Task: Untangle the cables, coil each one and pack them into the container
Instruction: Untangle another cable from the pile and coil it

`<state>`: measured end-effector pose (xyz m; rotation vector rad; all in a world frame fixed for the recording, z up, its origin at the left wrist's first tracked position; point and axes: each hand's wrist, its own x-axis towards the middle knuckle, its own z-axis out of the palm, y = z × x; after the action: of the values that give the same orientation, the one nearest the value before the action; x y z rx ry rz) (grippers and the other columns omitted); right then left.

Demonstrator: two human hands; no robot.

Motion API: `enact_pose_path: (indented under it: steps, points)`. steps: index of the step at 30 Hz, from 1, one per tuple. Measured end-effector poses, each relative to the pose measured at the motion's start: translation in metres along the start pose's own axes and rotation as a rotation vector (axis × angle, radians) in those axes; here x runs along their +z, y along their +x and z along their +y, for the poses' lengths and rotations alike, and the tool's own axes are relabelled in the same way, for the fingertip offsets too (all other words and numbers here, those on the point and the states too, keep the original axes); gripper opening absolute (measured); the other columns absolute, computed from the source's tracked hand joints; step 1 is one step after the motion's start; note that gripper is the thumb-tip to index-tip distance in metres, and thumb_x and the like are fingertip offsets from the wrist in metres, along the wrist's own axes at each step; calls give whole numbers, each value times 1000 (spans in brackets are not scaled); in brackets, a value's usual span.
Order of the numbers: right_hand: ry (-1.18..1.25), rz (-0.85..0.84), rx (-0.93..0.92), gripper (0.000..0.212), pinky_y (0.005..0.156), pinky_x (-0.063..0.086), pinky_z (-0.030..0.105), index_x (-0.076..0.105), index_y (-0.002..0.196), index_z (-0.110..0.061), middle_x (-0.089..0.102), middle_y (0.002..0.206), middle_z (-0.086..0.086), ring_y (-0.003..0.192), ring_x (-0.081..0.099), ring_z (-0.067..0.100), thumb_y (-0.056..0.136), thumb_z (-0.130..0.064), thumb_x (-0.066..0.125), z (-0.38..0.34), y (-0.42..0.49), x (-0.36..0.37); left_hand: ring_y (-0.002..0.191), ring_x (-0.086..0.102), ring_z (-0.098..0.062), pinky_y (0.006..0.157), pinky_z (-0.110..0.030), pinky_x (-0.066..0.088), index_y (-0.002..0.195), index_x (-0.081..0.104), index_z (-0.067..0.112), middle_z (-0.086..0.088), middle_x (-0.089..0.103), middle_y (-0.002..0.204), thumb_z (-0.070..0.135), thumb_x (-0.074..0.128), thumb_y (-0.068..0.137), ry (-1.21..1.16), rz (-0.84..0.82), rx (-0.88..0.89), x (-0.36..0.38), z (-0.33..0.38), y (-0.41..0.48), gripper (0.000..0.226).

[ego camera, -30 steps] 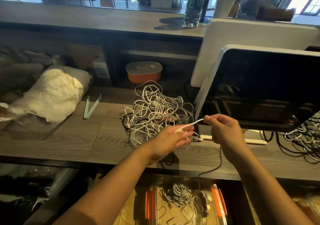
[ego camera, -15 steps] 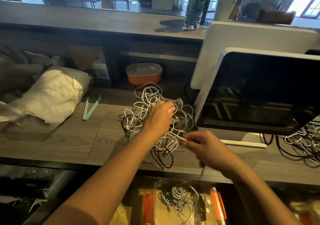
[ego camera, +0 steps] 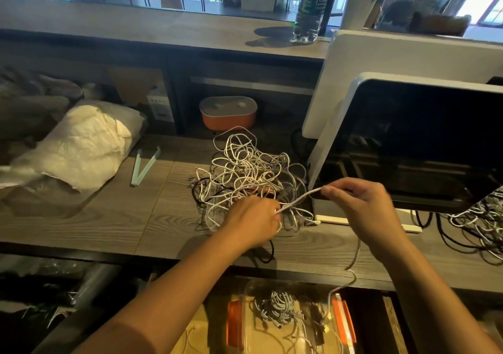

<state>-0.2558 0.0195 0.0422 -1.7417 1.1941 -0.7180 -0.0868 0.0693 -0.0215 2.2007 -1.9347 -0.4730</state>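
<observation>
We locate the wooden counter [ego camera: 109,217] spanning the scene. A dark monitor [ego camera: 422,141] stands on its right side, and a white bag [ego camera: 81,147] lies at the far left. The main cable tangle [ego camera: 245,168] sits at the centre of the counter, just left of the monitor. A second tangle [ego camera: 479,225] lies at the right edge. The clear container [ego camera: 234,323] with orange latches sits below the counter's near edge and has cables inside.

The left hand [ego camera: 250,223] is at the near side of the main tangle, fingers curled, pinching one white cable [ego camera: 299,200]. The right hand [ego camera: 364,206], raised before the monitor's lower left corner, pinches the same cable. The cable runs straight between both hands. Its free length hangs from the right hand toward the container.
</observation>
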Motion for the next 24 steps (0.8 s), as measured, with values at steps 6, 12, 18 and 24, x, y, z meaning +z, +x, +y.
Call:
enact_pose_path:
  steps: [6,12,18,24]
  points:
    - [123,45,207,14,44,33,15,66,81,-17,53,62,-3,51,42,4,91,-24,58,25,7,10,120,51,-12,102,-28,40,126,53,13,0,57,125,9,39,98,-1469,-238,-51,-8,7,-20,32]
    - [24,-464,215,21,55,41,19,62,91,-9,54,72,1,59,47,5,96,-24,50,40,-28,72,92,63,-13,80,-23,48,118,52,29,1,67,87,13,33,101,-1474,197,-45,-21,36,6,30]
    - [-59,-526,109,12,51,41,14,63,95,-21,56,75,-4,54,47,-3,96,-19,51,17,-27,55,88,57,-21,65,-27,36,116,53,20,-2,61,107,16,39,97,-97,423,-58,-8,15,28,24]
    - [-277,-401,33,12,61,43,17,63,86,-34,62,79,-8,69,55,2,92,-26,56,10,-16,16,92,58,-22,79,-34,46,108,56,20,-2,61,104,38,36,99,-14,290,-59,-9,2,26,29]
